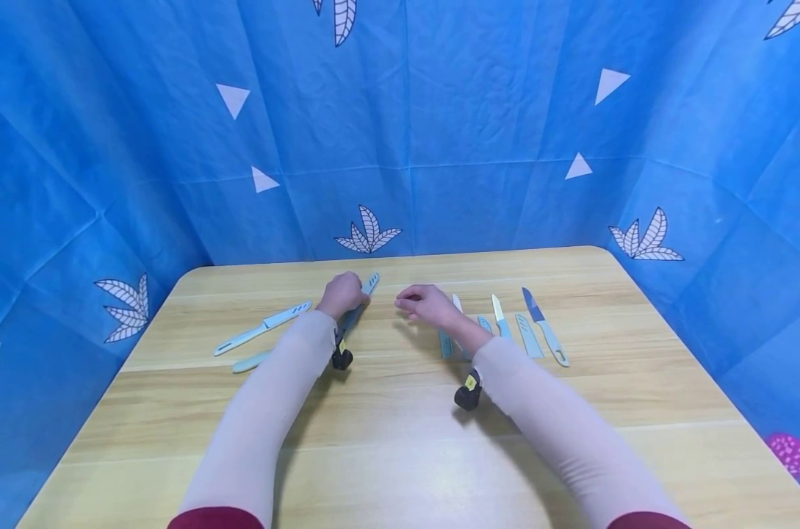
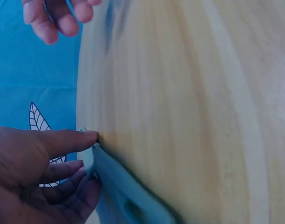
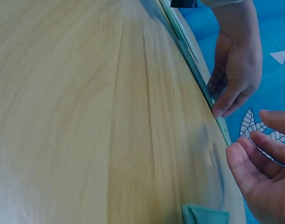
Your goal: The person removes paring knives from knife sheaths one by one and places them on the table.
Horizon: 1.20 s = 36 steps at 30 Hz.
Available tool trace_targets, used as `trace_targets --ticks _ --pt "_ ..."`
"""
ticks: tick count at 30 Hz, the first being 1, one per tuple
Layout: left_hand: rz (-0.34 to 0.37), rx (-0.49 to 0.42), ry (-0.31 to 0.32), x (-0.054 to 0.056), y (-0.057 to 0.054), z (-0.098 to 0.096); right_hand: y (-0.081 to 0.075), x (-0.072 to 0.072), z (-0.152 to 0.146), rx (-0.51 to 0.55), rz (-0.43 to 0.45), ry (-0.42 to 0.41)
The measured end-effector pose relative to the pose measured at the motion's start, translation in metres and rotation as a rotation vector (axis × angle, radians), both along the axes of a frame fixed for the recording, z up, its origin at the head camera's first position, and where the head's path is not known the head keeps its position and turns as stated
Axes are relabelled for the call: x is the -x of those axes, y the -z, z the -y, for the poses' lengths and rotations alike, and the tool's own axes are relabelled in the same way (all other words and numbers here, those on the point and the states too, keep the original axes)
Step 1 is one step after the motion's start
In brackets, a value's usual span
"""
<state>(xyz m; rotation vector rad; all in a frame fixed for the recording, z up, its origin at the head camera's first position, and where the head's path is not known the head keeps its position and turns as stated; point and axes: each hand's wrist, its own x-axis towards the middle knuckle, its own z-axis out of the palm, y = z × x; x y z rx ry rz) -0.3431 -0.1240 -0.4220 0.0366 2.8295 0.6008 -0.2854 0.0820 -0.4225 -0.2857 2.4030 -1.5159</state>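
My left hand [image 1: 341,295] pinches a light-blue knife in its slotted sheath [image 1: 371,283] near the middle of the table, between thumb and fingers. In the left wrist view the teal knife [image 2: 126,186] slants down from the fingertips. My right hand [image 1: 426,303] hovers a little to the right, loosely curled, with nothing in it; in the right wrist view its fingers are apart from the knife. On the left lie a sheathed knife [image 1: 262,328] and another light-blue handle [image 1: 250,362], partly hidden by the left forearm.
To the right lie a dark-bladed knife [image 1: 545,326], a pale-bladed knife [image 1: 499,316], a slotted sheath [image 1: 529,336] and a smaller sheath [image 1: 484,324]. Another blade [image 1: 456,302] and a sheath [image 1: 445,343] are partly behind the right forearm. A blue curtain [image 1: 439,206] surrounds the wooden table [image 1: 400,455].
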Motion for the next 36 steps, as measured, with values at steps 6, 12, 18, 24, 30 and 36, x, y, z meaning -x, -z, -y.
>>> trace_targets --ticks 6,12,18,24,30,36 --pt "0.075 -0.063 -0.018 0.002 -0.004 0.002 0.004 0.000 0.007 -0.003 0.005 -0.008" --pt "0.178 -0.210 -0.076 0.003 -0.004 0.005 0.006 -0.001 0.013 0.032 0.036 -0.014" --pt "0.234 -0.357 -0.131 -0.001 -0.004 0.005 0.009 0.000 0.017 0.134 0.101 -0.001" --pt "0.313 -0.601 -0.141 -0.004 -0.002 0.007 0.012 0.000 0.020 0.217 0.155 0.000" --pt "0.390 -0.838 -0.177 -0.007 -0.001 0.007 0.015 -0.002 0.022 0.345 0.202 -0.042" --pt "0.438 -0.993 -0.187 -0.008 0.004 0.009 0.015 -0.003 0.024 0.413 0.279 -0.025"
